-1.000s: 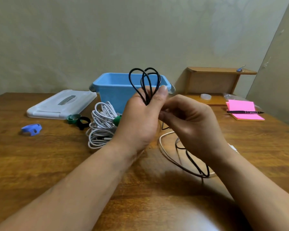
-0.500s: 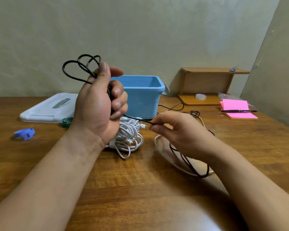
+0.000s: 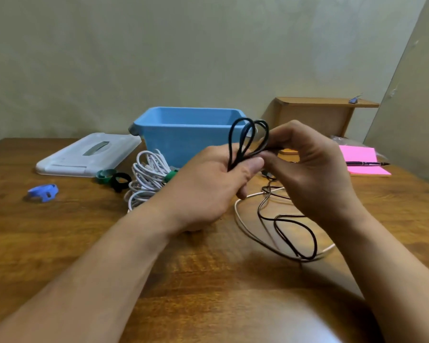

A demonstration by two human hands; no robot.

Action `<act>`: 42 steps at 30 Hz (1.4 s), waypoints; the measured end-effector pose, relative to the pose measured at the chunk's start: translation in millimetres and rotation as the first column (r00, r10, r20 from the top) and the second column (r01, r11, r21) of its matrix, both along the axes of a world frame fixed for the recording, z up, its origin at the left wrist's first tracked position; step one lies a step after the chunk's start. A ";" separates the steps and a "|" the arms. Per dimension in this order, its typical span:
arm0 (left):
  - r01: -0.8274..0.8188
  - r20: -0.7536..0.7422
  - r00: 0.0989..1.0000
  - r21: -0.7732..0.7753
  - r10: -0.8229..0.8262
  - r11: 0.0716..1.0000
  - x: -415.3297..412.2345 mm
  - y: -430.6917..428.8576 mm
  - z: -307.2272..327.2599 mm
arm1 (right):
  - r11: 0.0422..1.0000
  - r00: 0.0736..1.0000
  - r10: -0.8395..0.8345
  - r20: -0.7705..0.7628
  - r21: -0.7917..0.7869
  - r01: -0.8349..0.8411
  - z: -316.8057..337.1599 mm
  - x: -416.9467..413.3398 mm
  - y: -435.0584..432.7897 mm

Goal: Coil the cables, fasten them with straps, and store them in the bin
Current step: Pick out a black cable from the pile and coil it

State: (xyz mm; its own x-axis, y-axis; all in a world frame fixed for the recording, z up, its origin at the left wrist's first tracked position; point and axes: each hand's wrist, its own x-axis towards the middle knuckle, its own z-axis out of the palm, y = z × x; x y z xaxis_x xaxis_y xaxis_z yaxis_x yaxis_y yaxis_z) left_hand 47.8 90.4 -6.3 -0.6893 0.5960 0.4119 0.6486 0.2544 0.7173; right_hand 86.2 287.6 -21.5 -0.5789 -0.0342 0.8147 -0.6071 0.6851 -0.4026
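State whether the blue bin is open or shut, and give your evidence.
Open. The blue bin has no cover: its inner back wall shows above the rim, and the white lid lies flat on the table beside it.

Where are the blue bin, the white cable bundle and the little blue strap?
blue bin [image 3: 176, 142]: head view, on its front wall.
white cable bundle [image 3: 146, 174]: head view, on the middle of the coiled strands.
blue strap [image 3: 44, 191]: head view, on the middle of its band.
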 end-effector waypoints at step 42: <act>-0.272 0.341 0.930 0.395 0.135 0.877 -21.7 -11.6 4.2 | 0.985 0.954 0.066 0.293 -0.172 -0.015 -5.6 -3.7 -6.2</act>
